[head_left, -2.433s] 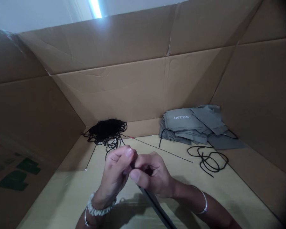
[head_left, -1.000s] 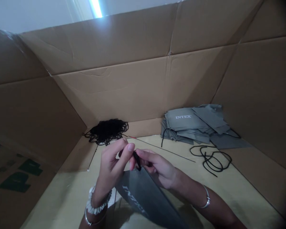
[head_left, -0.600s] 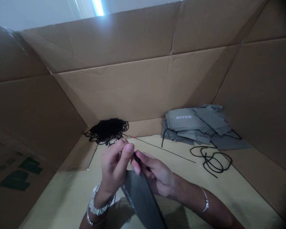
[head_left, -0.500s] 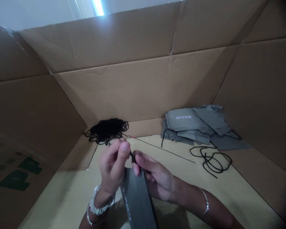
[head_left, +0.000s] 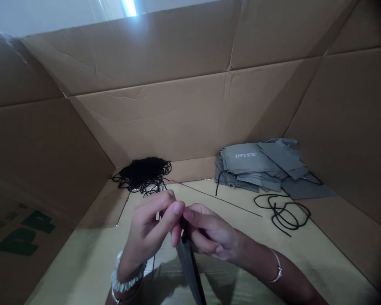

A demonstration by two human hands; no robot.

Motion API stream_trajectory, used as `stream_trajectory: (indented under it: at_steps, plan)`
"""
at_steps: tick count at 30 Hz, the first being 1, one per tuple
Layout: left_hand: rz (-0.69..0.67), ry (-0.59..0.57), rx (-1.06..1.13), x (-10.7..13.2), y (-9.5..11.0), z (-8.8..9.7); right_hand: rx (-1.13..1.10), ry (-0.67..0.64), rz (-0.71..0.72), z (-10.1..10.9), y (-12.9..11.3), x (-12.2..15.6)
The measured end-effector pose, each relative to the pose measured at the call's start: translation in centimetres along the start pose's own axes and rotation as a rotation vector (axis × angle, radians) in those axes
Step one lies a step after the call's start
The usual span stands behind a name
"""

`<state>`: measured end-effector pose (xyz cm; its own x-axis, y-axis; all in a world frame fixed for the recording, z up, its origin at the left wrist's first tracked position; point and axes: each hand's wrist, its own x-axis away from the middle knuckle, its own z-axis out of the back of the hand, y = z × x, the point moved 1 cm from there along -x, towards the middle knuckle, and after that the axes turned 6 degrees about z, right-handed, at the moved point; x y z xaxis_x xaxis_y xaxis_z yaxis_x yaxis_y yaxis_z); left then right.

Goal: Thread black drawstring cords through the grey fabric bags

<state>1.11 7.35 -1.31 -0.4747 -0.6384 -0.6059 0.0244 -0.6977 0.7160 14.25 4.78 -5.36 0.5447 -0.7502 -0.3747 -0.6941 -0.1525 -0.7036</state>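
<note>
Walls of corrugated cardboard (head_left: pixel 165 118) surround a pale yellow board (head_left: pixel 92 271), with a ceiling light (head_left: pixel 128 6) showing past them at 12 o'clock. The left hand (head_left: pixel 147 231) and right hand (head_left: pixel 211 233) meet at center, close together. The right fingers (head_left: pixel 203 216) are clamped on a black cord (head_left: pixel 184 226) at the top of a gray bag (head_left: pixel 187 264), which hangs edge-on toward 6 o'clock. I cannot tell what the left fingers (head_left: pixel 158 203) grip. A cord heap (head_left: pixel 142 173) lies at 11 o'clock, a bag stack (head_left: pixel 250 165) at 1 o'clock, a thin rod (head_left: pixel 222 201) just below it, and loose cord (head_left: pixel 282 214) at 2 o'clock.
</note>
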Motion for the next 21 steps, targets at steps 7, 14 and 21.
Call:
stream_trajectory:
  at_steps: [7,14,21]
  plan:
    - [0.063,0.150,0.038,0.0,0.0,-0.7,-0.077,0.065,0.065,-0.8,0.6,0.1]
    - [0.129,0.235,0.078,0.3,-0.7,-1.3,0.020,0.132,0.077,-0.6,0.4,0.0]
    - [0.304,0.499,0.274,-1.0,-2.7,-0.7,0.631,0.306,0.150,1.9,-1.9,-0.7]
